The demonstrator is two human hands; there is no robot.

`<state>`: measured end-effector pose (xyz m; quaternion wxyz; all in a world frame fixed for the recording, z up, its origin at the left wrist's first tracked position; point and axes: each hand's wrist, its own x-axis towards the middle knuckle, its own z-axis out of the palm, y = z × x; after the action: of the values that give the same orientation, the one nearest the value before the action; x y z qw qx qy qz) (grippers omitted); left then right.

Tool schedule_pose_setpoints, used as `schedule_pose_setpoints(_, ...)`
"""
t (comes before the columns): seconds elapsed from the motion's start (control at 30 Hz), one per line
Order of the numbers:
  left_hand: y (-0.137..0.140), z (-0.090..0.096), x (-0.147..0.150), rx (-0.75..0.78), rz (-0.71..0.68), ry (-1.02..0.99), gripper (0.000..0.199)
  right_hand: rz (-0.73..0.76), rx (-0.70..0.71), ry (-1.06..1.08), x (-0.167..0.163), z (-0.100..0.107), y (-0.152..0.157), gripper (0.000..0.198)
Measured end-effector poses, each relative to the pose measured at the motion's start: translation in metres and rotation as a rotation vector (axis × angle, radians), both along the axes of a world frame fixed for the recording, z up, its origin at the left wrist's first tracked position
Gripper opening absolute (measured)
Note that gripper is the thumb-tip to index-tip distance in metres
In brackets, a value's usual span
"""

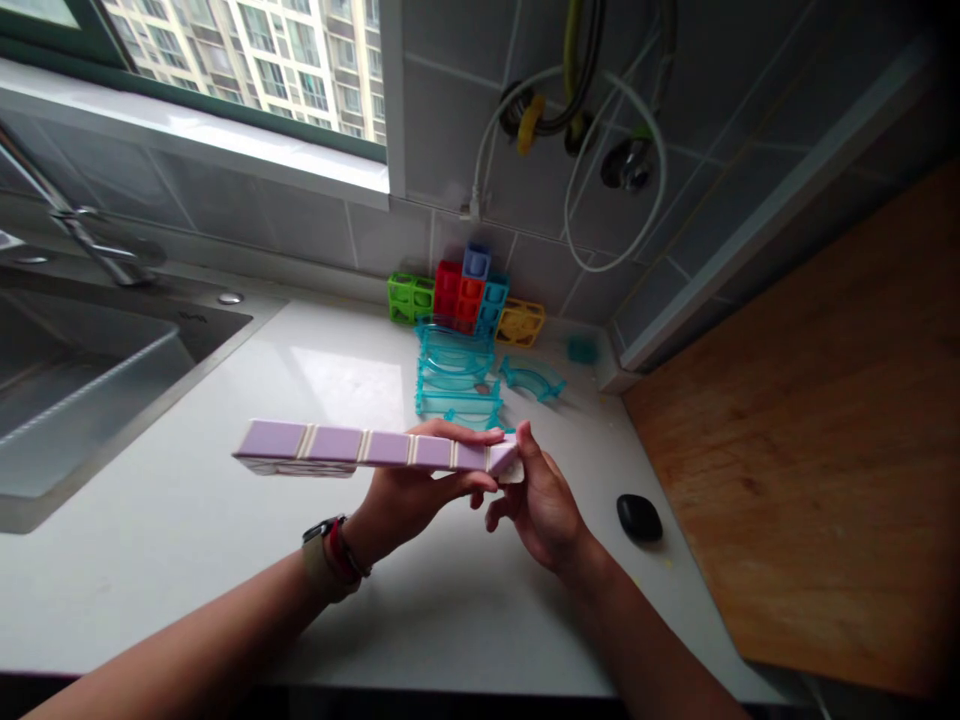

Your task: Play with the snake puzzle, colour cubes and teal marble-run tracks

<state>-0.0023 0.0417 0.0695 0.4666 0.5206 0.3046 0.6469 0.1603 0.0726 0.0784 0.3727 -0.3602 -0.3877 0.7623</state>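
Note:
A long row of lilac toy blocks (336, 445), with pale seams between them, is held level above the counter. Near the row's right half, my left hand (405, 490) wraps round it, thumb on the near side and fingers behind. At the right end, my right hand (547, 500) grips the last, slanted block between thumb and fingers. Its lower fingers are curled below the row. Just beyond my hands lie clear turquoise plastic track pieces (457, 372), and a curved turquoise piece (531, 380) sits to their right.
Against the tiled wall stand green blocks (411, 298), red blocks (448, 290), a blue block (476, 262) and yellow blocks (520, 322). A black rounded object (639, 518) lies at right by a wooden board (810, 450). The sink (217, 345) is at left. Cables (577, 150) hang at the back.

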Motion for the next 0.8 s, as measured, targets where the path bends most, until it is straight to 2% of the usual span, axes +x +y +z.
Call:
schedule_pose_setpoints(0.2,0.008,-0.004,-0.005,0.063,0.192,0.022,0.036,-0.003,-0.007,-0.052,-0.004,-0.006,-0.001,0.066)
schedule_pose_setpoints(0.33,0.014,-0.001,-0.009,0.028,0.167,0.038,0.029,0.002,0.034,-0.030,-0.005,-0.009,-0.002,0.060)
schedule_pose_setpoints(0.43,0.014,-0.003,-0.011,0.009,0.140,0.050,0.029,0.070,0.049,-0.001,-0.004,-0.008,-0.001,0.057)
schedule_pose_setpoints(0.63,0.015,-0.013,-0.013,-0.002,0.137,0.041,0.033,0.189,-0.128,0.166,0.000,-0.001,0.000,0.050)
schedule_pose_setpoints(0.8,0.015,-0.012,-0.011,-0.036,0.097,0.013,0.031,0.272,-0.295,0.275,0.002,-0.003,0.004,0.052)
